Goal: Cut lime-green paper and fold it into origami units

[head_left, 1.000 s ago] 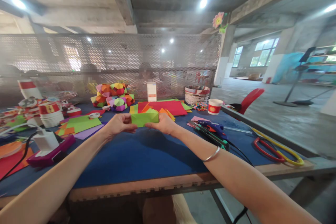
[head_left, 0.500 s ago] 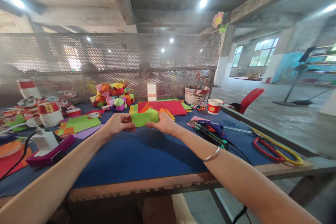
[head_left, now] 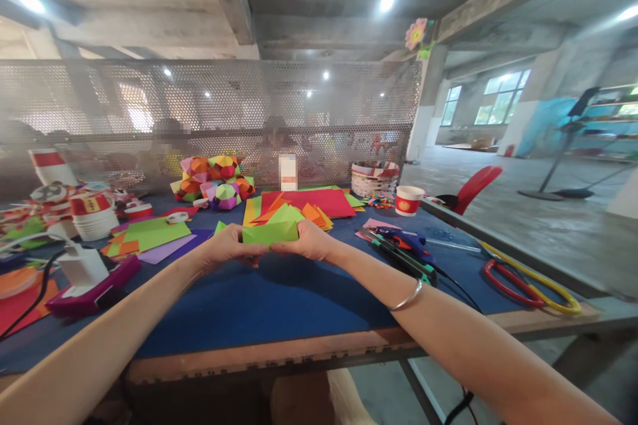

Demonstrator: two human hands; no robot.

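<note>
A folded piece of green paper (head_left: 269, 232) is held up above the blue table mat (head_left: 249, 319), with a raised flap along its top. My left hand (head_left: 230, 244) pinches its left end, and a small green corner shows behind that hand. On the right end my right hand (head_left: 312, 241) is closed, its thumb along the lower edge. Behind the paper lie orange folded pieces (head_left: 315, 215) and a stack of red sheets (head_left: 329, 202). The fingers behind the paper are partly hidden.
To the right lie a green-handled cutter (head_left: 406, 255), a blue glue gun (head_left: 406, 241) and large red-and-yellow scissors (head_left: 528, 285). A paper cup (head_left: 409, 200) and a woven basket (head_left: 375, 178) stand behind. Left are a purple power strip (head_left: 94, 287) and folded paper balls (head_left: 224, 196).
The green paper has tilted and opened, so a flap now rises above its top edge. Both hands have shifted slightly, the left one turning around its end.
</note>
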